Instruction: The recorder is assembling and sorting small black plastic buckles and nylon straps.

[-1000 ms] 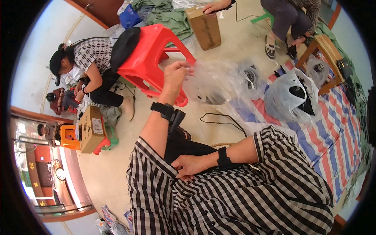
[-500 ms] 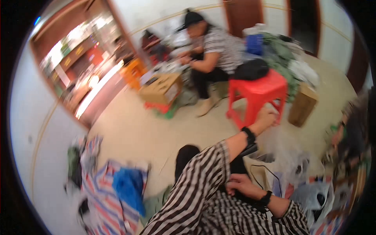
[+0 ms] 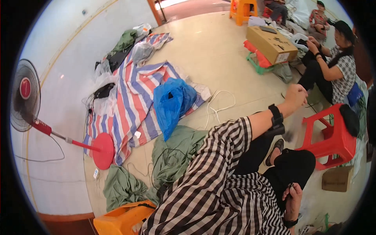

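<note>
My left hand [image 3: 296,95] is stretched out to the right above the floor, closed in a fist, with a black watch [image 3: 276,115] on its wrist. Nothing shows clearly in the fist. It hovers just left of a red plastic stool [image 3: 333,138]. My right hand [image 3: 293,196] rests on my black trousers [image 3: 291,166] at the lower right. Its fingers lie together, with a small pale speck at their tips that I cannot make out. Both sleeves are black-and-white striped.
A striped tarp [image 3: 129,98] bears a blue plastic bag [image 3: 172,100] and clear bags. A fan with a red base [image 3: 103,150] stands at left. Green cloth [image 3: 176,149], a white cable [image 3: 217,105], a cardboard box [image 3: 272,45], an orange stool [image 3: 121,219] and a seated person [image 3: 337,66] surround me.
The view has swung far to the left, bringing the fan and striped tarp into sight. My left arm stays stretched out; the clear bag it held before no longer shows.
</note>
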`<move>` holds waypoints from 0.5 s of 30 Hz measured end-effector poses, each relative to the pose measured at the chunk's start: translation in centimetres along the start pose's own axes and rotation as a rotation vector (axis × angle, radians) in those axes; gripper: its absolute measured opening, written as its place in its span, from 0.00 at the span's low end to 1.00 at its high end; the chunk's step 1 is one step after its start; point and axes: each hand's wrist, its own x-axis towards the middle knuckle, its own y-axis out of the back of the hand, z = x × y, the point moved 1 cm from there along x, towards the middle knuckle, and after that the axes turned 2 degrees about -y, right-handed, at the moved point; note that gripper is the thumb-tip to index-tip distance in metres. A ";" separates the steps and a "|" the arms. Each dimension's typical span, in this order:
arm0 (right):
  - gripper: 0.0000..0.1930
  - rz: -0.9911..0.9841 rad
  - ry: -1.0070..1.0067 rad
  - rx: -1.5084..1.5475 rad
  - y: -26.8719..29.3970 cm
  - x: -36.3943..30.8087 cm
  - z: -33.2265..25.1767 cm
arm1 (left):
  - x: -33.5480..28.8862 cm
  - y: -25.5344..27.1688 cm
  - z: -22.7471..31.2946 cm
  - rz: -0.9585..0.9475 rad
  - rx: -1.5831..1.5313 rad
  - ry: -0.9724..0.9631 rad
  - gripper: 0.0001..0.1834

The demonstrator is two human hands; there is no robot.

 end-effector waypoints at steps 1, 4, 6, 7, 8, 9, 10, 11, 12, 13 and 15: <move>0.06 0.016 0.004 -0.030 0.0 0.1 -0.2 | 0.2 2.3 0.4 0.062 0.032 -0.016 0.06; 0.06 0.029 -0.031 -0.061 0.6 0.3 -0.7 | 0.2 9.7 1.3 0.264 0.215 -0.096 0.08; 0.06 0.071 -0.074 -0.082 1.3 0.1 -1.0 | -0.7 14.5 2.4 0.330 0.296 -0.119 0.09; 0.06 0.066 -0.077 -0.091 1.3 0.0 -1.1 | -1.1 17.2 2.8 0.352 0.382 -0.146 0.09; 0.06 0.090 -0.096 -0.101 1.3 0.1 -1.3 | -1.7 19.8 3.5 0.391 0.427 -0.176 0.10; 0.06 0.113 -0.114 -0.111 1.3 0.2 -1.5 | -2.5 22.3 4.4 0.429 0.473 -0.206 0.10; 0.07 0.136 -0.133 -0.110 1.4 0.4 -1.5 | -3.1 24.3 5.4 0.478 0.488 -0.220 0.10; 0.07 0.135 -0.135 -0.118 1.5 0.3 -1.7 | -3.9 26.2 6.3 0.526 0.503 -0.231 0.10; 0.07 0.135 -0.141 -0.132 1.6 0.6 -1.8 | -4.6 28.7 6.7 0.593 0.599 -0.250 0.10; 0.07 0.131 -0.150 -0.146 1.7 1.0 -1.7 | -5.5 31.7 6.5 0.663 0.699 -0.268 0.09; 0.07 0.113 -0.160 -0.123 0.2 1.7 -2.3 | -8.2 39.3 4.9 0.850 0.760 -0.239 0.09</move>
